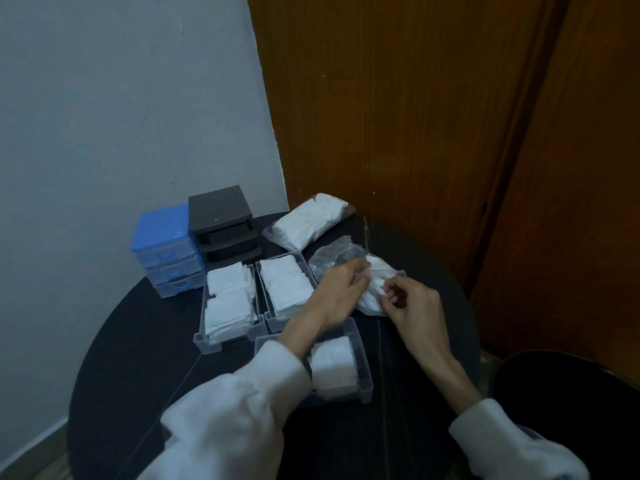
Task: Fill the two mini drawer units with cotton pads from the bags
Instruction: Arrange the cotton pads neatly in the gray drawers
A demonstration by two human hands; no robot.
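Wooden door panels (433,116) fill the upper right of the frame, with a pale wall (121,116) across the upper left. Below them a round black table (138,341) spreads over the lower centre. At its far left edge, against the wall, stand two mini drawer units side by side and touching: a blue unit (162,244) with clear drawers in place, and a black unit (221,223) whose slots look dark and open. Right of the black unit, in the centre of the frame, lies a full bag of cotton pads (308,220). Three clear drawers sit out on the table: a left drawer (227,306) and a middle drawer (285,289), both packed with white pads, and a near drawer (341,362) with one stack, partly under the left forearm. A second, partly emptied bag (349,268) lies crumpled just right of the middle drawer. Both hands meet at this bag: the left hand (337,292) has its fingers curled onto the plastic and pads, and the right hand (412,306) pinches the bag's near end. White sleeves (225,427) cover both forearms at the bottom of the frame.
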